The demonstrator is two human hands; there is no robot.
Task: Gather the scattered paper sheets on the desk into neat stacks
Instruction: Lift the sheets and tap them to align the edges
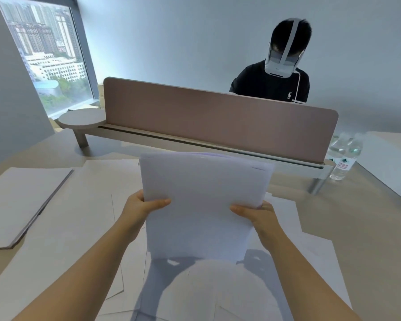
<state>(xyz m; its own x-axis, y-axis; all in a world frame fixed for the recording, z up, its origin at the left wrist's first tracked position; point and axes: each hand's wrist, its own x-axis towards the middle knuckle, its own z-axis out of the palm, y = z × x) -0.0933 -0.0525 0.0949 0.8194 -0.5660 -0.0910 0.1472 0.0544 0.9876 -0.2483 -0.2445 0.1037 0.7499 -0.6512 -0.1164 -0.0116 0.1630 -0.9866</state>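
Note:
A thick bundle of white paper sheets (pixel 204 200) stands tilted upright above the desk, its top edges slightly uneven. My left hand (pixel 144 205) grips its left side with the thumb on the front face. My right hand (pixel 255 212) grips the right side the same way. Beneath the bundle, several loose white sheets (pixel 83 228) lie spread flat and overlapping over the desk. A separate neat stack (pixel 21 200) lies at the left.
A pink-brown divider screen (pixel 213 121) on a raised shelf crosses the back of the desk (pixel 357 223). Two water bottles (pixel 343 156) stand at the right beside another white stack (pixel 389 163). A person in a headset sits behind the screen.

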